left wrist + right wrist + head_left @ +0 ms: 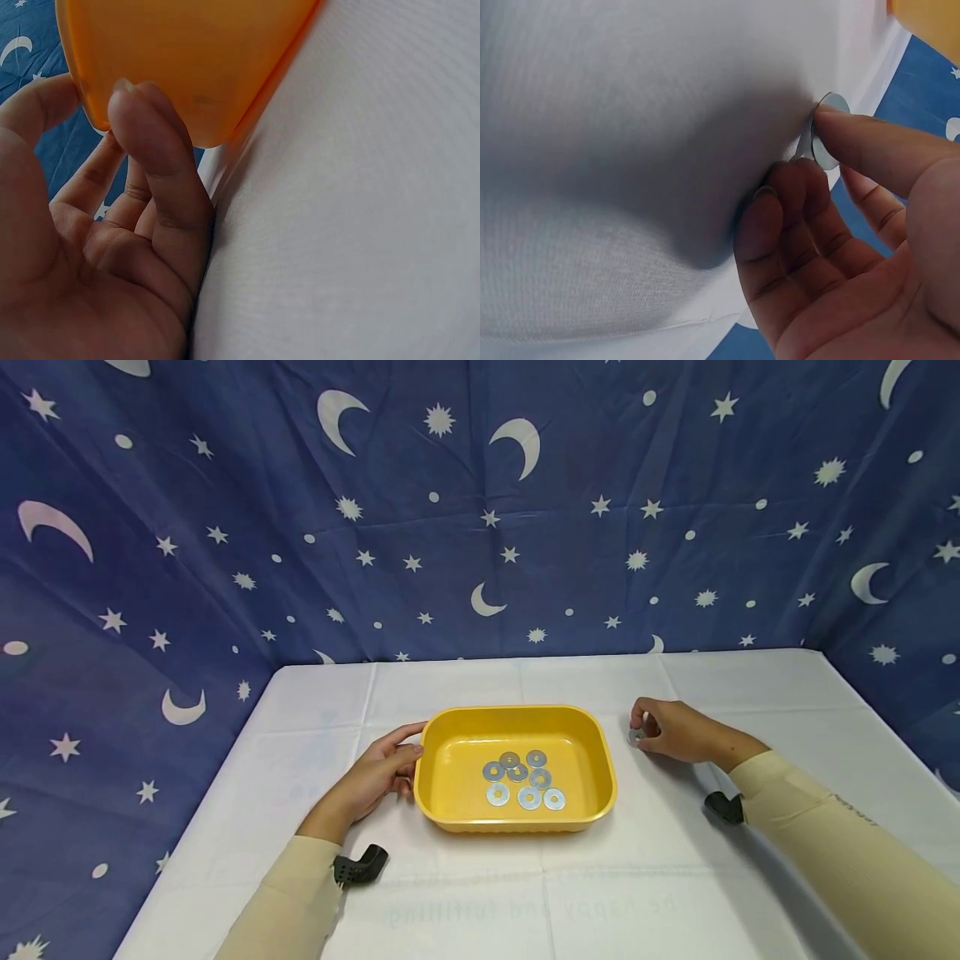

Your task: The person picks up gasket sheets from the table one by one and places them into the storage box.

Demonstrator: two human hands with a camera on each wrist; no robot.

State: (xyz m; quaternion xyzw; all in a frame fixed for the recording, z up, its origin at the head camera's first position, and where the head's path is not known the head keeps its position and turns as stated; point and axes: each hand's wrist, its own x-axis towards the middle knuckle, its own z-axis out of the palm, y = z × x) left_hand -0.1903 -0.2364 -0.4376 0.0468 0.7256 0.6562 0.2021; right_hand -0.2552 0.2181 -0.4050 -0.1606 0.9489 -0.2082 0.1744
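Note:
A yellow plastic tray (517,718) stands on the white cloth, and several flat metal washers (528,797) lie loosely on its floor, a few overlapping. My left hand (378,777) holds the tray's left rim between thumb and fingers; the left wrist view shows that hand (127,225) against the tray's end wall (187,75). Off to the tray's right, my right hand (678,731) pinches a single washer (636,737) close to the cloth. In the right wrist view the washer (826,139) is tilted on edge, with the thumb on its face; the other fingers are curled below.
A white cloth (450,893) with creases and faint print covers the table. Behind and at both sides hangs a blue curtain (420,527) with moons and stars. A black wrist device (362,865) is on the left forearm, another black device (723,808) on the right.

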